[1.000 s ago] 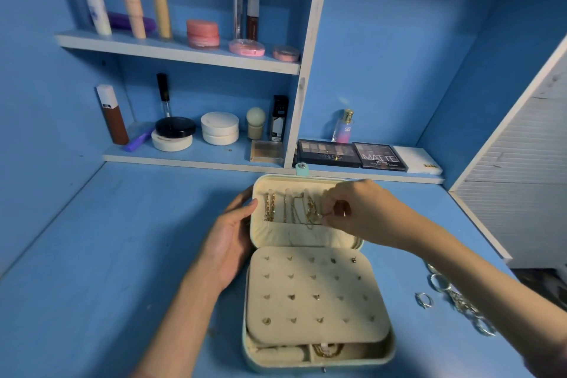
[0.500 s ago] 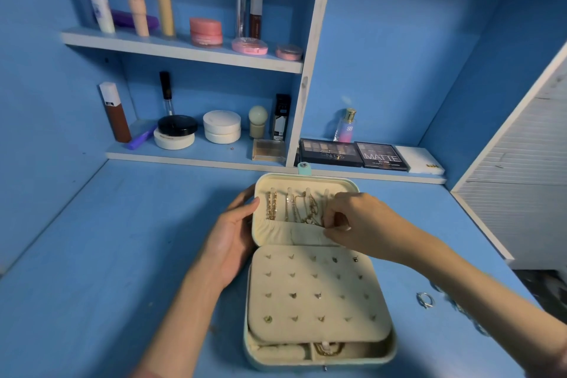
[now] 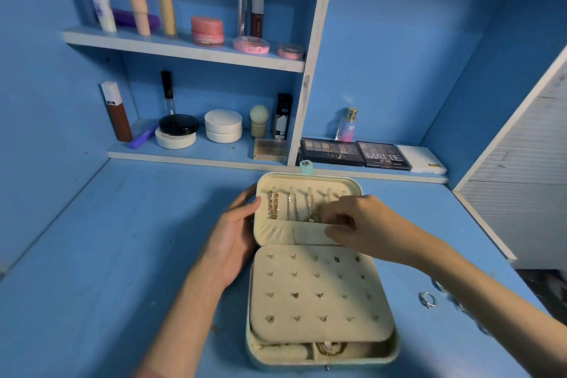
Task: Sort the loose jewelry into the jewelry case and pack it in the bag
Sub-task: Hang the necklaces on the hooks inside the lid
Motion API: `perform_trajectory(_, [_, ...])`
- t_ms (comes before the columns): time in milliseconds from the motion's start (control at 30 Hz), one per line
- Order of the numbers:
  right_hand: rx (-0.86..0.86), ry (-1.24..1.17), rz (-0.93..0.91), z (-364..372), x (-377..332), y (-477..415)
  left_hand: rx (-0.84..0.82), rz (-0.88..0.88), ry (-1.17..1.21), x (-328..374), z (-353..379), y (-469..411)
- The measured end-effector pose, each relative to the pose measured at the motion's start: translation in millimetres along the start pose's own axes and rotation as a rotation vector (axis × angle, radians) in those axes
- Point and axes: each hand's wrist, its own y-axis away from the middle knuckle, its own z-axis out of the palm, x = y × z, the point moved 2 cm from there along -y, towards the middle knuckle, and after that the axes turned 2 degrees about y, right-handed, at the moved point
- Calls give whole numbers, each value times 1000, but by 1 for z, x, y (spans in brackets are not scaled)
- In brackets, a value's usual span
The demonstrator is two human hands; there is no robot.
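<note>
A left hand (image 3: 233, 236) grips the lid of an open mint-green, cream-lined jewelry case (image 3: 306, 307) on a blue desk (image 3: 122, 255) as the right hand (image 3: 365, 224) pinches a hanging gold chain (image 3: 310, 209) with curled fingers (image 3: 337, 219).

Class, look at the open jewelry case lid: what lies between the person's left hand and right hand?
The head view shows gold chains hanging inside the lid between the left hand and the right hand.
</note>
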Motion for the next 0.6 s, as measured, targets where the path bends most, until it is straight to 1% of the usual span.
perform_trajectory(233, [-14,-35,48,1,0,0,-8,4,-10,0,0,0])
perform_trajectory(400, [-24,18,-9,0,-2,1,-17,10,-8,0,0,-1])
perform_trajectory(533, [0,-58,43,-1,-1,2,-14,10,-11,0,-1,-1])
perform_trajectory(600, [-16,-37,33,0,-1,2,-19,12,-11,0,-1,-1])
